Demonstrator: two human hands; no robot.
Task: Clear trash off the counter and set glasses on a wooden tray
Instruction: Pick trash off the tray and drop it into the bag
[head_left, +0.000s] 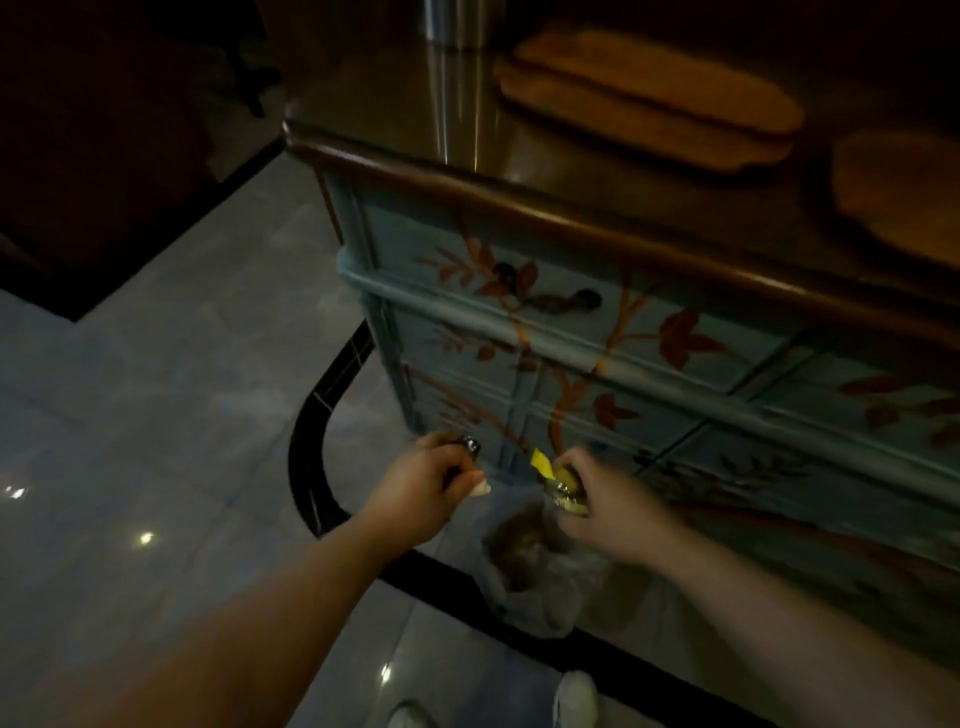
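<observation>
Dim room, blurred view. Both hands low in front of blue painted cabinet (597, 332) with red leaf pattern. Left hand (421, 493) closed, fingers curled around small shiny dark scrap and bit of white paper (480, 486). Right hand (608, 509) closed, fingers pinching crumpled yellow wrapper (558, 480). Both held over grey bag-lined bin (540, 577) on tiled floor (156, 415). Dark glossy wooden counter (405, 104) above; oval wooden tray (649, 93) lying on it, well apart from hands.

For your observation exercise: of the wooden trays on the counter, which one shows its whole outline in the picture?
The long oval tray, farther back beside the metal cylinder. The other tray is cut off by the picture's right edge.
</observation>
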